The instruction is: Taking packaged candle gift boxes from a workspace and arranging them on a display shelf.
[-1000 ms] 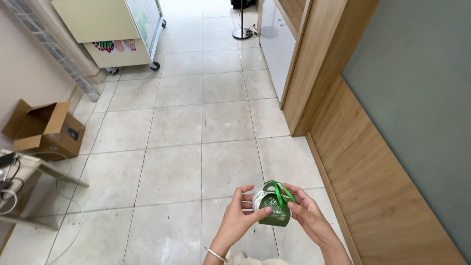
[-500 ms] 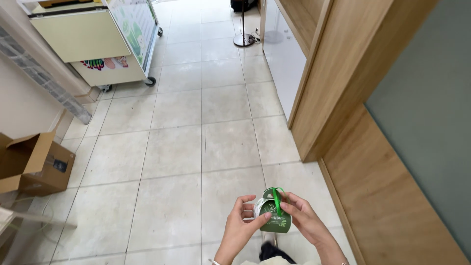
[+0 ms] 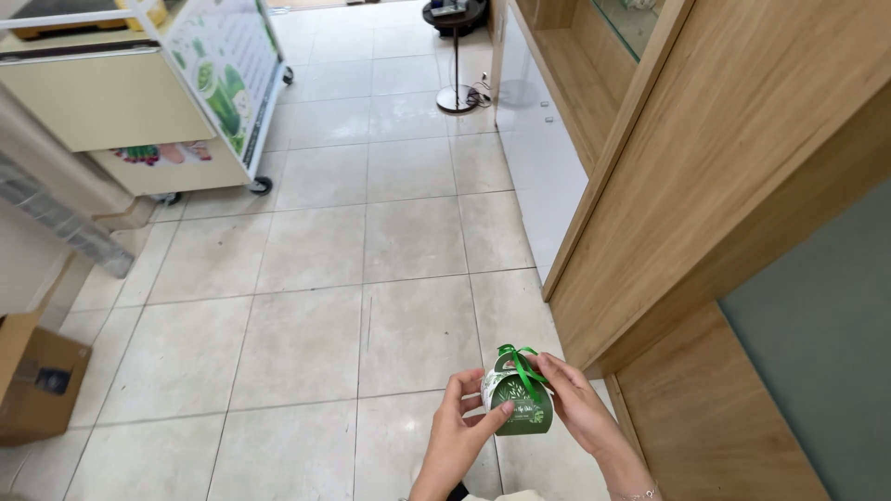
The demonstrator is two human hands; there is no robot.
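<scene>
While both hands, left hand (image 3: pixel 461 429) and right hand (image 3: pixel 577 411), have fingers clamped on its sides, the green gift box (image 3: pixel 518 405) at lower centre looks light, thin and crushable.

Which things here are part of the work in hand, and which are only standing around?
In hand:
- small green gift box
- green ribbon tied on top of it
- left hand and right hand, both holding the box

Standing around:
- wheeled cart
- cardboard box
- wooden cabinet
- round-based stand
</scene>
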